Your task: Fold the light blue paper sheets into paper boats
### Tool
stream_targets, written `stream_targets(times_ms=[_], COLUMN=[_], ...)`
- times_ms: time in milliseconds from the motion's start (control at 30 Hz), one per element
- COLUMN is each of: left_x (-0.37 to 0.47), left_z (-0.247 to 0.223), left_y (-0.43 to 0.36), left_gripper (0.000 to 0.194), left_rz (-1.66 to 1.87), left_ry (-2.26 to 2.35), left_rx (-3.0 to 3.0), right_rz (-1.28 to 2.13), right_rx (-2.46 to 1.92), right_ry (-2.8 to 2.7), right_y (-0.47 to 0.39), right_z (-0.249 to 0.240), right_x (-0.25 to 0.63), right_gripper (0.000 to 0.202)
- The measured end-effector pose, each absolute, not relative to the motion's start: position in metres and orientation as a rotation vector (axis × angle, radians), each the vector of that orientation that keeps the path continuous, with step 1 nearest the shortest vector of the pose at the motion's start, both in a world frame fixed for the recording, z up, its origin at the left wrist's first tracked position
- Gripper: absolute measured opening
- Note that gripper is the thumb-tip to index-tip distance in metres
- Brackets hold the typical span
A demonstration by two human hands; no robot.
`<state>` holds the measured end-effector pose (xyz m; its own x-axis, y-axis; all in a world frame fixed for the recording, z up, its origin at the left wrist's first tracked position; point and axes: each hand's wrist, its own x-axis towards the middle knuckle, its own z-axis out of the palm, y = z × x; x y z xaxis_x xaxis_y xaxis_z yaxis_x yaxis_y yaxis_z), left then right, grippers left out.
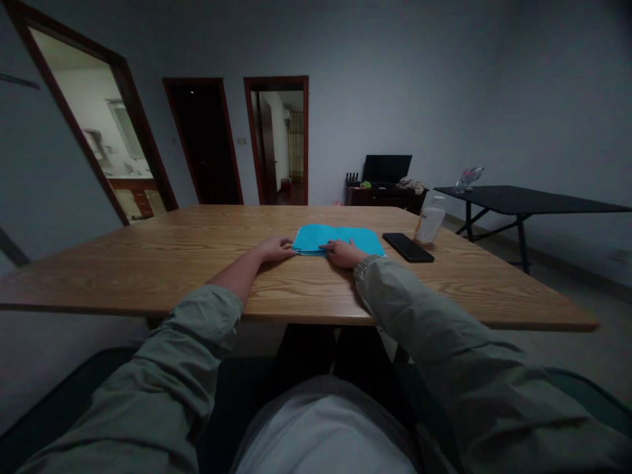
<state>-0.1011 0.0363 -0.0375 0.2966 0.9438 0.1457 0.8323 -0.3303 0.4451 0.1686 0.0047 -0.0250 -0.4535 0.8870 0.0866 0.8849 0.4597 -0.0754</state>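
Note:
A bright blue folded sheet [316, 236] lies on the wooden table in front of me; I cannot tell if it is paper or cloth. Its near left edge shows more than one layer. At that left corner, my left hand [276, 249] pinches the edge between thumb and fingers. My right hand [344, 253] rests on the near part of the sheet, index finger stretched out to the left and pressing on it. That hand covers some of the sheet's near edge.
Right of the sheet lies a black phone [407, 247], with a translucent capped bottle [429, 222] behind it. The wooden table [197, 263] reaches well past both hands. Farther off stand a black table [523, 199] and a monitor [388, 169] on a dark cabinet.

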Motion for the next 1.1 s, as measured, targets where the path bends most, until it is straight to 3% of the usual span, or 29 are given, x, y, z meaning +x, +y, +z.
stream_targets(times_ms=[133, 333, 433, 500, 600, 700, 867, 1100], left_x=[-0.096, -0.089, -0.090, -0.091, -0.092, -0.092, -0.093, -0.093], left_z=[-0.037, -0.035, -0.035, -0.036, -0.038, -0.039, -0.042, -0.045], left_y=[0.032, 0.029, 0.028, 0.029, 0.030, 0.030, 0.032, 0.035], left_gripper=[0.059, 0.033, 0.029, 0.028, 0.031, 0.046, 0.062, 0.037], left_rz=[0.569, 0.652, 0.653, 0.658, 0.671, 0.751, 0.812, 0.764], left_ry=[1.609, 1.650, 1.652, 1.638, 1.607, 1.557, 1.492, 1.529], left_rx=[2.354, 2.493, 2.478, 2.451, 2.429, 2.383, 2.295, 2.388], right_rz=[0.060, 0.161, 0.147, 0.122, 0.137, 0.205, 0.231, -0.062], right_rx=[-1.558, -1.268, -1.371, -1.454, -1.578, -1.668, -1.676, -1.530], right_ry=[-2.588, -2.442, -2.388, -2.360, -2.332, -2.336, -2.344, -2.399], right_y=[0.016, 0.018, 0.019, 0.020, 0.024, 0.027, 0.027, 0.020], right_z=[-0.028, -0.023, -0.022, -0.023, -0.025, -0.027, -0.029, -0.026], right_x=[0.172, 0.182, 0.188, 0.192, 0.197, 0.200, 0.201, 0.201], right_gripper=[0.048, 0.061, 0.050, 0.047, 0.060, 0.070, 0.065, 0.046])
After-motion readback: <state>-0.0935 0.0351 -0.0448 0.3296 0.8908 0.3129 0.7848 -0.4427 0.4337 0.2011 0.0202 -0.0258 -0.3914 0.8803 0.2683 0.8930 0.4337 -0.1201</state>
